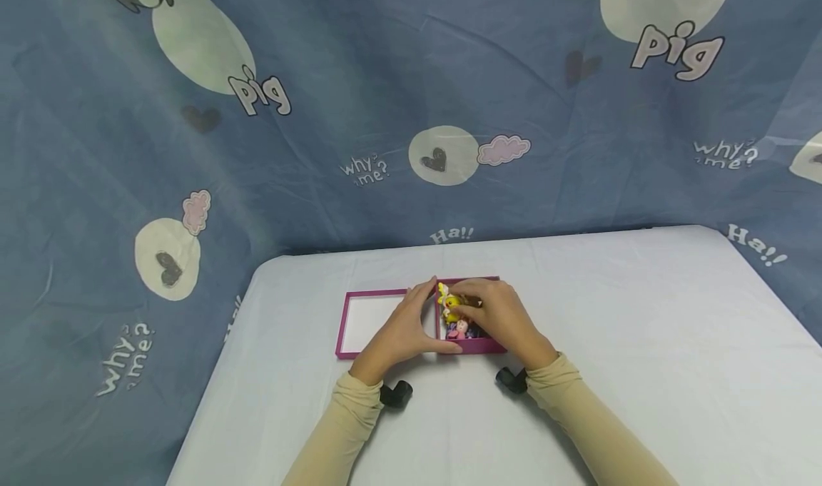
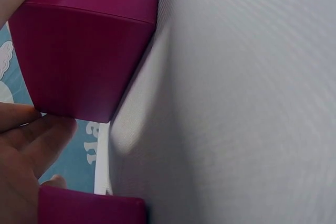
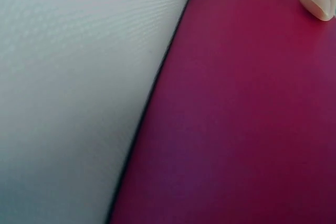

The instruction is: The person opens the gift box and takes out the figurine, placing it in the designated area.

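A magenta box [image 1: 481, 346] with several small toy figurines inside sits near the table's middle. My left hand [image 1: 399, 335] holds it at the left end, thumb over the front wall and fingers at the far side. The left wrist view shows those fingers [image 2: 44, 140] against the box's side [image 2: 84, 61]. Reaching in from the right, my right hand [image 1: 504, 320] pinches a yellow figurine [image 1: 452, 302] over the box's left part. A pink-haired figurine [image 1: 461, 326] lies nearer the front wall. The right hand covers the box's right part. In the right wrist view, the front wall [image 3: 226, 108] fills much of the picture.
Left of the box lies a magenta-rimmed lid [image 1: 342, 329] with a white inside, partly behind the left hand. Both rest on a white-covered table [image 1: 642, 329]. A blue printed cloth [image 1: 359, 100] hangs behind the table's far edge.
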A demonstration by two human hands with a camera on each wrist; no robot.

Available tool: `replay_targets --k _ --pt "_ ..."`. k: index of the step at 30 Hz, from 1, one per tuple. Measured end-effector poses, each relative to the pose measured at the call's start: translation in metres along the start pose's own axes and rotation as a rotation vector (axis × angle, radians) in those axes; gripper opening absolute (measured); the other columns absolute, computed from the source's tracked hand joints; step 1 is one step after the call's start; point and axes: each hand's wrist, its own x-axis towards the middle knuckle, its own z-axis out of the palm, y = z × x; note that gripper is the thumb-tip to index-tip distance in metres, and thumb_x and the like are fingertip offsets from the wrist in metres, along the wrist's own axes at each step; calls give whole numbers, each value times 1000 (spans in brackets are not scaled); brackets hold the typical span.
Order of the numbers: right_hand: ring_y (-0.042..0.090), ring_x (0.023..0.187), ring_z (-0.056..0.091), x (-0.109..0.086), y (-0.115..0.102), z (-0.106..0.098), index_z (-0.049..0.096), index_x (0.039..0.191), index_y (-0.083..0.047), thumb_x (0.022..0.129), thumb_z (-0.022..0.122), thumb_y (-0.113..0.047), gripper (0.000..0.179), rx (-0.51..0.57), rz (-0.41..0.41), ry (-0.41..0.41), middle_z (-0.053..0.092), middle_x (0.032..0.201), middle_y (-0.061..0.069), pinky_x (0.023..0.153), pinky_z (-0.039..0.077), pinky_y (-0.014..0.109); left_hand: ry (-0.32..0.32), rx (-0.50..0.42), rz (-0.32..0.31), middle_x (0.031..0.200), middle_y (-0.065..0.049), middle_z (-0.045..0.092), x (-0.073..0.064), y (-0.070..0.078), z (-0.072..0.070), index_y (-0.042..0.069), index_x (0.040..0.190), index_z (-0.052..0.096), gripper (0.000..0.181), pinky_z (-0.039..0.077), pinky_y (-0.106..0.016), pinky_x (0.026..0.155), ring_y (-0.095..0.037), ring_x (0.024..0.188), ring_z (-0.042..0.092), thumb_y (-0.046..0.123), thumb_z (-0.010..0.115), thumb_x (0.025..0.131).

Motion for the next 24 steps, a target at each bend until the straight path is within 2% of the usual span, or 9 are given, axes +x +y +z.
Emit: replay_targets --k 12,24 --pt "27 119 72 3 2 -12 79 120 -12 87 84 -17 34 125 8 -78 77 122 7 104 57 47 -11 3 -13 170 -7 30 0 1 -1 19 166 23 132 30 -57 127 -29 158 28 59 95 63" --pt "22 104 77 3 -1 -37 80 119 -13 86 84 -19 34 159 27 -114 80 113 5 90 64 43 -6 15 -23 170 -8 30 0 1 -1 20 166 23 133 30 -58 127 -31 159 27 62 94 61"
